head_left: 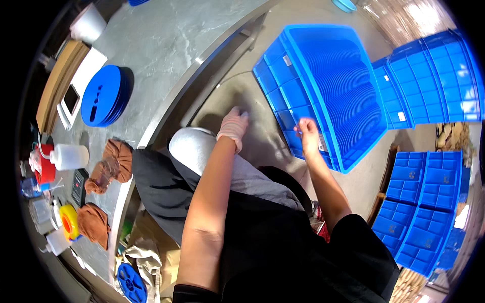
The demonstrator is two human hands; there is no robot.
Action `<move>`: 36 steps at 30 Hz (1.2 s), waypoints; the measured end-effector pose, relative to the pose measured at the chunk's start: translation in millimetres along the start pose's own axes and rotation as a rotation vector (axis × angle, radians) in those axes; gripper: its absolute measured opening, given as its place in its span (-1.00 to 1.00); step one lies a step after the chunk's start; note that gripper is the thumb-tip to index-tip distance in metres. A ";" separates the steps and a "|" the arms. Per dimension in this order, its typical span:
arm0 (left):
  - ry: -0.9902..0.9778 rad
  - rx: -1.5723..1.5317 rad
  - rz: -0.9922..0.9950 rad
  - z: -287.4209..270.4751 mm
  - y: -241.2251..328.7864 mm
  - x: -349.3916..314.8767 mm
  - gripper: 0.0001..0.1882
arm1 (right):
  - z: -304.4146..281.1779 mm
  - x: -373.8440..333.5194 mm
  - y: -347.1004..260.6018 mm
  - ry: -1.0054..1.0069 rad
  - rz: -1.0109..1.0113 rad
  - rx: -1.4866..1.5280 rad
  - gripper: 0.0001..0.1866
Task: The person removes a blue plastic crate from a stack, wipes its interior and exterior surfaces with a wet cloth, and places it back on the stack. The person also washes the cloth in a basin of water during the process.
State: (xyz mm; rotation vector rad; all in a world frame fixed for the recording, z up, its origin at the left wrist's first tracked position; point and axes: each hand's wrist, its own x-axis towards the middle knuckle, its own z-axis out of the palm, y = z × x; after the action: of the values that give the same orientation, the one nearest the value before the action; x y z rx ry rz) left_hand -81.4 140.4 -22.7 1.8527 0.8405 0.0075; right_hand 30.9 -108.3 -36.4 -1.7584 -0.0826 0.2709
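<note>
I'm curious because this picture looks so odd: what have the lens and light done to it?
In the head view, black fills the corners and the grey table has an edge bent like a bow; pale glare spots the stacked blue crates at right; the stack of blue discs throws a dark shadow to its right; the right hand looks slightly blurred.

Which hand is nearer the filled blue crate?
Right. The right hand is close by the crate's outer wall, contact unclear; the left hand is farther left, near the knee.
</note>
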 end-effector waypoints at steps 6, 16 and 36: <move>-0.069 -0.050 -0.013 -1.2 28.3 -5.7 -0.67 | 68.2 92.8 -152.1 0.198 -1.118 -1.016 -0.21; -0.003 -0.164 0.149 -1.3 29.4 -1.5 -0.74 | 142.5 154.2 -145.1 0.199 -0.705 -1.832 0.07; -0.115 -0.687 0.194 -32.0 39.6 -16.2 -0.78 | 155.2 161.0 -134.4 0.283 -0.766 -1.782 0.03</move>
State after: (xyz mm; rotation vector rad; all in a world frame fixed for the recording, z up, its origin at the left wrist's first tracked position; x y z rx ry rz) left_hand -84.1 149.6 29.8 1.2605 0.4869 0.2759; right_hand 164.3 100.8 44.6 -3.2394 -1.0130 -0.9218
